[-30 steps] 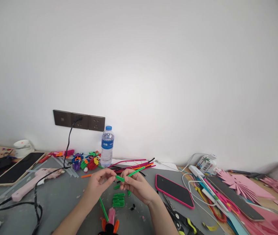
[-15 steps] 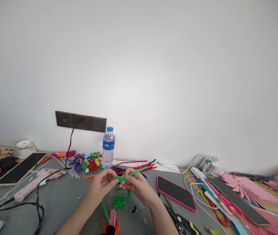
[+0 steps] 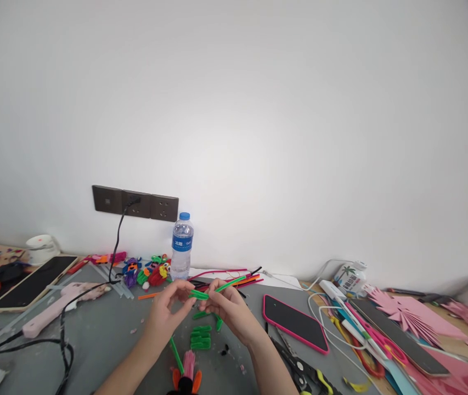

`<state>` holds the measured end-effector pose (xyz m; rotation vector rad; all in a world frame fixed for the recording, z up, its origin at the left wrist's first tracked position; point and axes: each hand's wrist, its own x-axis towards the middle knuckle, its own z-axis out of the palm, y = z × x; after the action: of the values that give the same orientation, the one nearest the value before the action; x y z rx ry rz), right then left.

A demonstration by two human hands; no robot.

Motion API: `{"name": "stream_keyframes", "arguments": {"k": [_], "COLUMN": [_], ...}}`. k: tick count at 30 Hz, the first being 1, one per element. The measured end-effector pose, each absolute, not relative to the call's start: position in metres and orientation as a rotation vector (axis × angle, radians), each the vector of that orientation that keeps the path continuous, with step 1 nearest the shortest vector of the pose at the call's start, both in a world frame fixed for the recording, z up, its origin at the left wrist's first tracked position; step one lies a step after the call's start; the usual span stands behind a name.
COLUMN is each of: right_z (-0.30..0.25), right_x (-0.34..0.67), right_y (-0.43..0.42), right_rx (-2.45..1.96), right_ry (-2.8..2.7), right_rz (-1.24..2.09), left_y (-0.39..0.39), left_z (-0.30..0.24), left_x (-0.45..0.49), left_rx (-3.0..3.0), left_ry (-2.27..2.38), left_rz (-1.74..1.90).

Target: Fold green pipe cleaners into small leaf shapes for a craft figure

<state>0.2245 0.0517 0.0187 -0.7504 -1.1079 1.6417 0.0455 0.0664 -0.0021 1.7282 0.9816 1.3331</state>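
Both hands meet over the grey mat point(image 3: 106, 334) and pinch one green pipe cleaner point(image 3: 217, 289). My left hand point(image 3: 165, 312) grips its folded left end with fingertips closed. My right hand point(image 3: 229, 308) holds it just to the right, and the free end sticks out up and to the right. Under the hands lie several folded green pieces point(image 3: 201, 336). A green stem point(image 3: 175, 354) runs down to a pink and orange pipe-cleaner figure point(image 3: 186, 373) at the bottom edge.
A water bottle point(image 3: 181, 247) stands by the wall with small pipe-cleaner figures point(image 3: 147, 271) and loose coloured pipe cleaners point(image 3: 234, 278) beside it. A pink-cased phone point(image 3: 293, 323) lies to the right, a glue gun point(image 3: 58, 308) with black cable to the left. Cutters point(image 3: 303, 373), pink paper point(image 3: 406, 312).
The hands have shifted slightly up and closer together on the green pipe cleaner; its folded end sits a little higher. The camera has wobbled slightly.
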Motion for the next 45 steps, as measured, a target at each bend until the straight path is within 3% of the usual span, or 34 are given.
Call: {"name": "stream_keyframes", "arguments": {"k": [22,45], "right_z": [0.009,0.018], "right_x": [0.218,0.228], "right_y": [0.056,0.049], "right_rx": [-0.778,-0.705], "right_ry": [-1.103,-1.182], "right_rz": [1.638,1.662], "left_y": [0.073,0.068], "left_z": [-0.003,0.001], "left_x": [0.044,0.040], "left_rx": [2.124,1.847], "left_ry": [0.792,0.855], "left_rz": [1.549,1.410]}}
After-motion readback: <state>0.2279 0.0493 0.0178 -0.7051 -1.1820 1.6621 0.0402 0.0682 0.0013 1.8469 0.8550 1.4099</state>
